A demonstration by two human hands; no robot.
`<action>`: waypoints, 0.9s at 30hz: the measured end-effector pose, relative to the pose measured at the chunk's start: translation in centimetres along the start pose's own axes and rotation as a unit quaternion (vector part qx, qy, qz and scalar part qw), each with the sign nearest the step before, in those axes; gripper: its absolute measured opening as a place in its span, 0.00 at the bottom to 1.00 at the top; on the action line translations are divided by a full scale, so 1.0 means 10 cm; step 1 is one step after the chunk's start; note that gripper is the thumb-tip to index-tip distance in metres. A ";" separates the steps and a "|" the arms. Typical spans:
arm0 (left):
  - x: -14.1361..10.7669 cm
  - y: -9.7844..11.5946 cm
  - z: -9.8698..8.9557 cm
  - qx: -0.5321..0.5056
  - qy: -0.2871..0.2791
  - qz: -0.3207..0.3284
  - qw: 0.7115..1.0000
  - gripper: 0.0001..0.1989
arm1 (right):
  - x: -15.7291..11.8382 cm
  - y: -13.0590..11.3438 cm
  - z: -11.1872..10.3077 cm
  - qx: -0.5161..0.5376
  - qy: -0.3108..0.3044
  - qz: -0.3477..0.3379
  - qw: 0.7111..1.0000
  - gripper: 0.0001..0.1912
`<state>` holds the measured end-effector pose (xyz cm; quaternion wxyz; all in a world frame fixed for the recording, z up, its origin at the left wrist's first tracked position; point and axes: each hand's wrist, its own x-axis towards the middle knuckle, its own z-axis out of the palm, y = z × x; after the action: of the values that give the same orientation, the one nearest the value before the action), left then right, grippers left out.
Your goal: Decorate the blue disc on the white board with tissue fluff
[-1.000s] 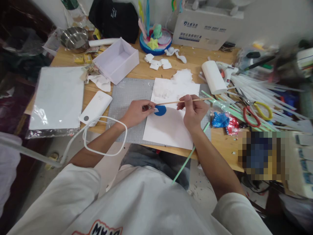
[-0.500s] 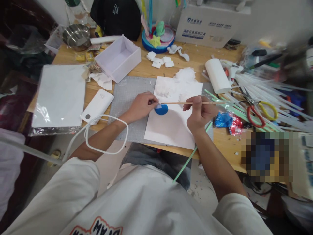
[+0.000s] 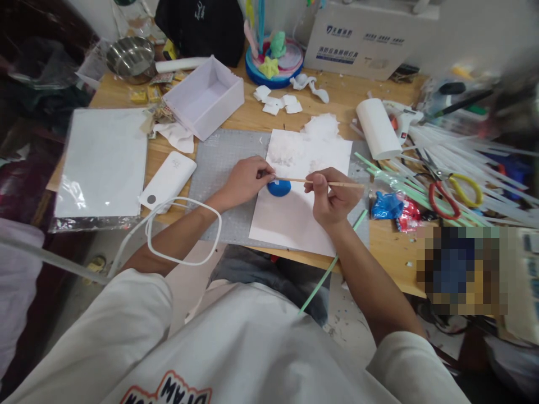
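Note:
Between the thumb and fingers of my right hand (image 3: 334,196) is a thin wooden stick (image 3: 292,180), held nearly level and pointing left. Its tip meets the pinched fingertips of my left hand (image 3: 246,182). A small whitish bit shows at those fingertips, too small to name. Just below them lies a round blue piece (image 3: 279,189), partly covered by the fingers and stick. The blue piece rests over a sheet of white paper (image 3: 290,224), which lies on a grey cutting mat (image 3: 223,160). White fluffy material (image 3: 288,150) is spread at the paper's far end.
Left of the mat are a white power bank (image 3: 169,178) with a looped cable and an open lilac box (image 3: 210,104). On the right are a white roll (image 3: 379,129), scissors (image 3: 446,193), blue and red packets (image 3: 387,206) and many pale strips (image 3: 458,151). A green strip (image 3: 322,275) overhangs the front edge.
My right hand and the stick have shifted a little to the left, toward the left fingertips. My left hand keeps almost the same place and pinch.

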<state>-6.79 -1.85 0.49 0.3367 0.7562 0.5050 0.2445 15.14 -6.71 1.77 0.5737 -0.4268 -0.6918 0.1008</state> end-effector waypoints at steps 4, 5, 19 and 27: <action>0.00 0.00 0.00 -0.008 0.003 0.008 1.000 0.05 | 0.03 -0.04 0.01 -0.022 -0.009 -0.001 1.000 0.17; -0.01 -0.01 -0.01 -0.012 0.002 0.013 1.000 0.06 | 0.04 -0.05 0.02 -0.031 -0.011 -0.002 0.999 0.17; -0.05 -0.04 -0.07 -0.023 -0.022 0.032 0.999 0.12 | 0.56 -0.25 0.34 -0.165 -0.149 0.052 0.974 0.25; -0.03 -0.04 -0.02 0.010 -0.012 0.038 0.999 0.09 | 0.49 -0.16 0.23 -0.066 -0.012 0.113 0.991 0.28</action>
<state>-7.28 -1.95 0.34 0.3258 0.7806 0.4747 0.2434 12.50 -3.43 5.58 0.5208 -0.5376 -0.6513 0.1244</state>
